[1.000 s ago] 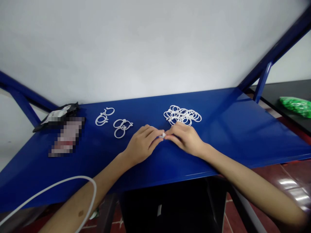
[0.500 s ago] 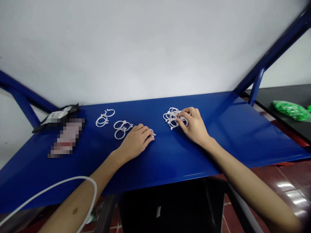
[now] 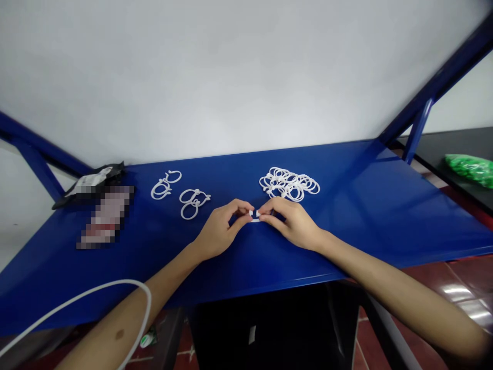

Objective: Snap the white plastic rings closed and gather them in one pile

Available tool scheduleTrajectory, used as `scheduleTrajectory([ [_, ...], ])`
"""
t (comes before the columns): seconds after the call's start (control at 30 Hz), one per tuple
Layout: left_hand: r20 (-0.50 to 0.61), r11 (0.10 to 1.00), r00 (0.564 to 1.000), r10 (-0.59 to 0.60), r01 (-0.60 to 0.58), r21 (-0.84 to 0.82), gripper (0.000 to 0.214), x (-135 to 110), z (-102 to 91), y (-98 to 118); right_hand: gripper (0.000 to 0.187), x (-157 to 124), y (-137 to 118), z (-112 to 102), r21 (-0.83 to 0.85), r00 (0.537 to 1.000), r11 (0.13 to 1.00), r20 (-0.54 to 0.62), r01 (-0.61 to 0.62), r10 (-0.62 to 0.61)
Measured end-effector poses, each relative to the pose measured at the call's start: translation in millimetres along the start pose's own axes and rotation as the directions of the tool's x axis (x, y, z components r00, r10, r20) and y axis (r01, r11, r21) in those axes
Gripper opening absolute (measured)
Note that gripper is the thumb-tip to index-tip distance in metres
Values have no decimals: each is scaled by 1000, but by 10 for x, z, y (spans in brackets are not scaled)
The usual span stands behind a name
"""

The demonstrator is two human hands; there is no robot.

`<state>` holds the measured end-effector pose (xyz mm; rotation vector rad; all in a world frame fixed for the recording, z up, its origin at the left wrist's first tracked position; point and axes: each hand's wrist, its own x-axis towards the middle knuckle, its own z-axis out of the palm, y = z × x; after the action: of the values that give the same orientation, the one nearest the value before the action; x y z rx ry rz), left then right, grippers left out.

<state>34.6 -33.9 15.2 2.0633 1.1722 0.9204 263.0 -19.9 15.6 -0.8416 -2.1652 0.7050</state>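
My left hand (image 3: 220, 229) and my right hand (image 3: 288, 222) meet above the middle of the blue table (image 3: 365, 205). Both pinch one small white plastic ring (image 3: 254, 215) between thumbs and fingertips. Just beyond my right hand lies a pile of several white rings (image 3: 289, 183). Two small clusters of linked white rings lie to the left, one (image 3: 193, 201) near my left hand and one (image 3: 165, 185) farther back.
A black pouch with a white label (image 3: 94, 181) and a blurred flat item (image 3: 106, 216) lie at the table's left end. A white cable (image 3: 77, 303) loops over my left forearm. Green items (image 3: 470, 168) sit on a black surface at right. Blue frame struts rise at both ends.
Half a second ago my right hand was reaching into the ring pile and my left lay flat on the table. Both have come back together at the centre, pinching a ring.
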Motion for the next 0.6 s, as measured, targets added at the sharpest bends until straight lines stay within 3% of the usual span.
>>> scheduleTrajectory([
  [0.17,-60,999,998,16,-15,29,4,5,16,-10,10,17,-17,49,82,998,995,-2,-61,62],
  [0.33,-69,959,973,222,-205,196,6,-19,96,-19,14,-1,-15,105,54,998,998,51,-25,22],
  [0.5,-57,761,830,555,-479,437,16,-81,176,-49,19,-74,-62,111,-58,991,991,60,124,-121],
  [0.6,3,668,770,638,-556,495,12,-95,172,-23,22,-98,-82,120,-122,983,977,83,172,-163],
])
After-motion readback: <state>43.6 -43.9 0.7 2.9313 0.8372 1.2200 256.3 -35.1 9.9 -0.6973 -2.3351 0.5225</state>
